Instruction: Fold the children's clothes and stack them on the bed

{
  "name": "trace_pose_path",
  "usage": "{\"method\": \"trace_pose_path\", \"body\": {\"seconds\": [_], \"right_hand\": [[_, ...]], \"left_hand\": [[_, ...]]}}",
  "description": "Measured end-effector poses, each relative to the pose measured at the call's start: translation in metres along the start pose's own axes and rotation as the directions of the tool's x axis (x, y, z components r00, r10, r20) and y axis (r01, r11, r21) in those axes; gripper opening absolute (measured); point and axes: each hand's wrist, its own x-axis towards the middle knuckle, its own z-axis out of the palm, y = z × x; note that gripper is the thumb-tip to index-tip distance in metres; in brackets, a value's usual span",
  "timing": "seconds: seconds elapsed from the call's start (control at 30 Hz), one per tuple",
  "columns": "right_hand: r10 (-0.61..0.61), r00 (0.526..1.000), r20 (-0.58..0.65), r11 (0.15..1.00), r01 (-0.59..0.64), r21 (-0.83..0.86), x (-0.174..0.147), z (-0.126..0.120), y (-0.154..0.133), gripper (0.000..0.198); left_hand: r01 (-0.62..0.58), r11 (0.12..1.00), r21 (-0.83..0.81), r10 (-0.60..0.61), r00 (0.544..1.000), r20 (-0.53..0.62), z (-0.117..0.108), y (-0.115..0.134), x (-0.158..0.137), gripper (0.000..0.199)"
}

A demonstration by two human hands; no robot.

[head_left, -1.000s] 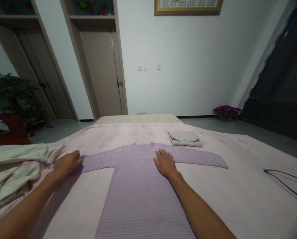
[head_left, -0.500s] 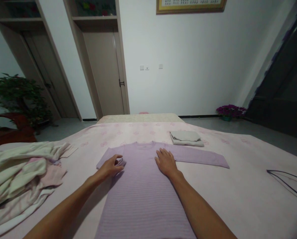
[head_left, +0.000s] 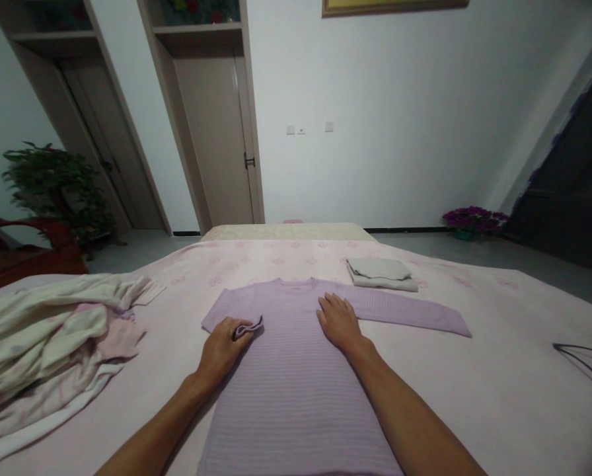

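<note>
- Lilac striped shirt (head_left: 296,390) lying face-up, flat on pink floral sheet (head_left: 484,396).
- Left hand (head_left: 225,347): fingers clamped on the end of the shirt's left-side sleeve (head_left: 226,307), which doubles back toward the shirt's body.
- Right hand (head_left: 338,322): palm down on the shirt's chest, fingers extended.
- Right-side sleeve (head_left: 415,311): straight out from shirt.
- Folded grey cloth (head_left: 381,273): just beyond shirt's right-side sleeve.
- Crumpled fabric heap (head_left: 43,350): left of shirt, apart.

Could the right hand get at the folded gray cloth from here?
Probably yes: the right hand rests on the lavender top, the folded gray cloth lies just beyond, and only a flat sleeve seems between them.
</note>
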Motion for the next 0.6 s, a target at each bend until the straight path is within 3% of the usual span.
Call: {"method": "trace_pose_path", "body": {"seconds": [0.1,0.2,0.33,0.43,0.5,0.6], "right_hand": [[-0.109,0.989,-0.101,0.989,0.118,0.091,-0.001,-0.001,-0.001,0.036],[-0.229,0.941,-0.249,0.912,0.297,0.283,-0.003,-0.003,-0.015,0.034],[-0.302,0.903,-0.306,0.647,0.43,0.629,-0.008,-0.008,-0.052,0.045],[-0.369,0.88,-0.299,0.477,0.456,0.751,-0.013,-0.012,-0.074,0.053],[-0.424,0.862,-0.278,0.454,0.468,0.758,-0.016,-0.013,-0.081,0.055],[-0.455,0.858,-0.238,0.497,0.466,0.732,-0.019,-0.011,-0.081,0.045]], "left_hand": [[-0.056,0.997,-0.05,0.055,0.998,-0.033,0.002,0.001,-0.001,0.032],[-0.13,0.982,-0.136,0.118,0.988,-0.098,0.004,0.002,-0.003,0.035],[-0.21,0.949,-0.236,0.183,0.974,-0.132,0.007,0.009,-0.008,0.032],[-0.249,0.924,-0.29,0.22,0.967,-0.128,0.009,0.015,-0.012,0.03],[-0.266,0.906,-0.329,0.237,0.963,-0.125,0.01,0.016,-0.014,0.028],[-0.26,0.894,-0.364,0.236,0.966,-0.109,0.012,0.016,-0.016,0.023]]}}
